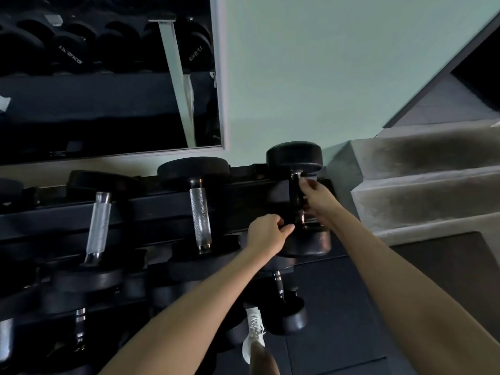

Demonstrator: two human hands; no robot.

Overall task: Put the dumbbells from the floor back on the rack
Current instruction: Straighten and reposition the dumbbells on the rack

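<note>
A black dumbbell (305, 243) lies across the right end of the rack's (162, 204) top tier. Its far head sits up against the back rail, its near head is over the front rail, and its handle runs away from the person. Whether its full weight is down on the rails cannot be told.

Both of the person's hands are on its handle. The left hand (270, 231) comes in from the left, with fingers and thumb curled round the near end of the handle, just above the near head. The right hand (316, 196) reaches in from the right, and its fingers wrap the handle's middle and far part, hiding most of the metal.

To the left on the same tier lie two more dumbbells, the nearer one (200, 217) with a knurled silver handle and a further one (98, 223) tilted slightly. Lower tiers hold other black dumbbells, among them one (289, 318) just below the hands.

A white shoe (254, 331) stands on the dark rubber floor (338, 320) beside the rack's foot. Behind the rack is a pale green wall (297, 63) with a mirror (108, 104) that reflects more weights. Grey concrete steps (419, 185) rise on the right.
</note>
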